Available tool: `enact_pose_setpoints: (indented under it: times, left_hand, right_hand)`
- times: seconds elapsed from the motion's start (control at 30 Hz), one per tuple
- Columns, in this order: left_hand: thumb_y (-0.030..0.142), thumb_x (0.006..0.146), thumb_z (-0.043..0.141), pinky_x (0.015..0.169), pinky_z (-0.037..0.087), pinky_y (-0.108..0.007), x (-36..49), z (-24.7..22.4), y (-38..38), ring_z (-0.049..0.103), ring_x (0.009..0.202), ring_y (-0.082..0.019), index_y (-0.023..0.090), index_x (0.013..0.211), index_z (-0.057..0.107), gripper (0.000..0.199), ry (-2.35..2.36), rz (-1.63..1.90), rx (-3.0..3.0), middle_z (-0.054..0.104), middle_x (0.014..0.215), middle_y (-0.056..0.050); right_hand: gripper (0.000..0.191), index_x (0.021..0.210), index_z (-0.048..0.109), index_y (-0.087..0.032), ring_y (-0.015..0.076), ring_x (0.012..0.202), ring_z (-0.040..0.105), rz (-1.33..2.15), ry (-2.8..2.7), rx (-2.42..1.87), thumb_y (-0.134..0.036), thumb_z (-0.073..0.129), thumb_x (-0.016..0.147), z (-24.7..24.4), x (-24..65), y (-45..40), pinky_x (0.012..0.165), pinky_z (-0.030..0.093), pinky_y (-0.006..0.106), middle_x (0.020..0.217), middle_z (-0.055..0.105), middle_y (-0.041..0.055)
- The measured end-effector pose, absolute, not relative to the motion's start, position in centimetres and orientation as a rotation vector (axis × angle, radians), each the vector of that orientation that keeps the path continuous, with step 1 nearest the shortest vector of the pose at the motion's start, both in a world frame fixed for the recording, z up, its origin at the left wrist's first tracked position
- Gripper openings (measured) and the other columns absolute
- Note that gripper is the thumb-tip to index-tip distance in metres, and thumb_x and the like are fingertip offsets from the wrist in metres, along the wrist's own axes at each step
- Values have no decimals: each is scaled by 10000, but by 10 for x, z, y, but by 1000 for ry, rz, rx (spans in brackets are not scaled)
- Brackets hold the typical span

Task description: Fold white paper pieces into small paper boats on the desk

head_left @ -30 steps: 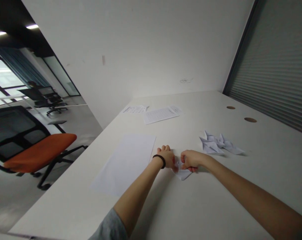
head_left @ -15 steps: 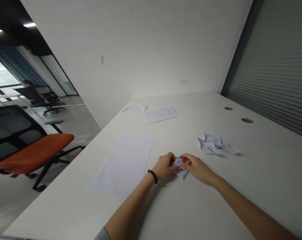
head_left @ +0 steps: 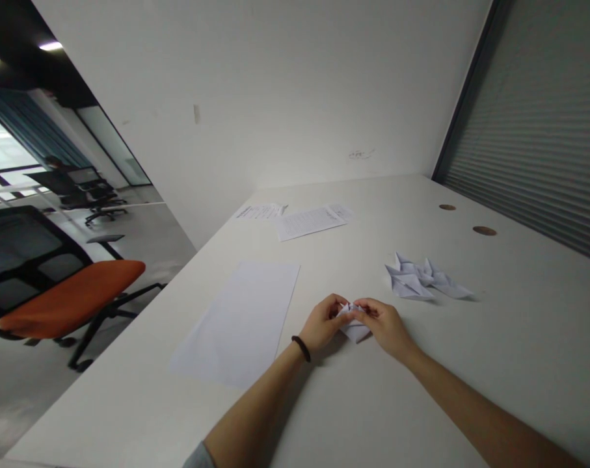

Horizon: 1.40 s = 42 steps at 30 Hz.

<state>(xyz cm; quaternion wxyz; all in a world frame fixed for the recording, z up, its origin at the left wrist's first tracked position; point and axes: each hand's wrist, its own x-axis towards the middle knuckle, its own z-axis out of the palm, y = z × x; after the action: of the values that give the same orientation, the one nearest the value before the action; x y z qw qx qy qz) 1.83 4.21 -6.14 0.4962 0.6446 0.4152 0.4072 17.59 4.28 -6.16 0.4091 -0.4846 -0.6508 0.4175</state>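
Note:
A small piece of folded white paper [head_left: 356, 331] is held between both hands, low over the white table [head_left: 373, 403]. My left hand [head_left: 324, 322], with a dark band at its wrist, pinches the paper's left side between thumb and fingers. On the other side my right hand [head_left: 386, 326] grips it, thumb in front and fingers behind. The two thumbs almost meet at the upper part of the paper, and the fingertips behind are partly hidden. Several folded paper shapes [head_left: 421, 278] with pointed tips lie together beyond my right hand.
Blank white paper [head_left: 243, 325] lies flat left of my hands. Printed sheets [head_left: 310, 222] rest near the wall. Two round holes [head_left: 484, 231] pierce the tabletop at the right, beside a blind [head_left: 533, 130]. An orange-seated chair [head_left: 75, 296] stands off the table's left edge.
My right thumb and fingers have closed in on the folded paper's upper part, and both thumbs are now nearer each other. The other papers lie as before.

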Motion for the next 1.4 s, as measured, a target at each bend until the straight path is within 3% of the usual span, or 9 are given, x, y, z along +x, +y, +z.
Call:
enact_pose_setpoints:
  times: [0.17, 0.33, 0.47, 0.73, 0.87, 0.97, 1.1, 1.27, 1.4]
  left_hand:
    - [400, 739, 594, 620, 376, -226, 19, -62, 43, 486, 660, -111, 142, 864, 514, 298, 993, 1031, 1547, 531, 719, 1]
    - [379, 745, 588, 670, 399, -249, 20, -59, 45, 524, 738, -137, 139, 977, 525, 340, 937, 1168, 1433, 576, 838, -42]
    - [338, 767, 559, 705, 409, -258, 19, -57, 47, 529, 778, -141, 149, 995, 495, 303, 923, 1234, 1438, 574, 883, -44]
    - [236, 744, 592, 764, 419, -286, 11, -44, 40, 503, 895, -173, 185, 895, 541, 168, 1400, 1057, 2103, 554, 930, -31]
    - [209, 757, 577, 855, 387, -337, 7, -36, 36, 463, 992, -199, 214, 1121, 461, 383, 1413, 925, 2503, 515, 1077, -57]
    - [185, 794, 526, 800, 404, -306, 7, -37, 36, 495, 926, -186, 210, 1009, 522, 217, 1323, 686, 2707, 534, 1018, -51]
    - [160, 846, 434, 676, 417, -239, 8, -41, 35, 526, 748, -144, 177, 793, 543, 123, 1211, 386, 2808, 548, 808, -26]
    - [126, 792, 453, 733, 426, -251, 2, -35, 17, 536, 814, -163, 176, 890, 551, 148, 1173, 293, 2784, 573, 870, -42]
    - [339, 753, 572, 864, 396, -321, -3, -35, 1, 514, 968, -211, 188, 1068, 508, 355, 1140, 416, 2697, 551, 1073, -80]
  right_hand:
    - [311, 787, 586, -167, 154, 644, 537, 1081, -1587, -1202, -462, 557, 693, -63, 173, 44, 613, 466, 286, 673, 578, 12]
    - [426, 943, 475, -193, 159, 711, 568, 1333, -1392, -1061, -466, 614, 646, -66, 170, 45, 617, 480, 287, 866, 603, 36]
    - [376, 817, 464, -185, 154, 653, 554, 1321, -1377, -1076, -459, 640, 627, -69, 171, 44, 584, 470, 275, 728, 573, 13]
    - [50, 821, 512, -204, 162, 750, 532, 424, -1868, -1013, -235, 489, 788, -54, 179, 37, 675, 452, 279, 777, 553, 43]
    - [127, 838, 550, -202, 171, 788, 543, 44, -2201, -944, -137, 457, 782, -51, 184, 36, 715, 432, 292, 846, 571, 61]
    - [151, 823, 571, -196, 174, 764, 539, -99, -2377, -978, -107, 462, 768, -52, 184, 36, 705, 424, 304, 870, 578, 63]
    - [226, 851, 585, -192, 188, 825, 528, 42, -2524, -896, -43, 479, 719, -51, 187, 35, 739, 436, 328, 867, 596, 54]
    - [336, 975, 603, -188, 169, 917, 537, 334, -2551, -762, -16, 435, 741, -47, 201, 37, 829, 445, 320, 960, 625, 55]
    - [210, 946, 639, -206, 174, 876, 569, 398, -2560, -704, -166, 473, 824, -47, 205, 38, 802, 457, 328, 934, 650, 59]
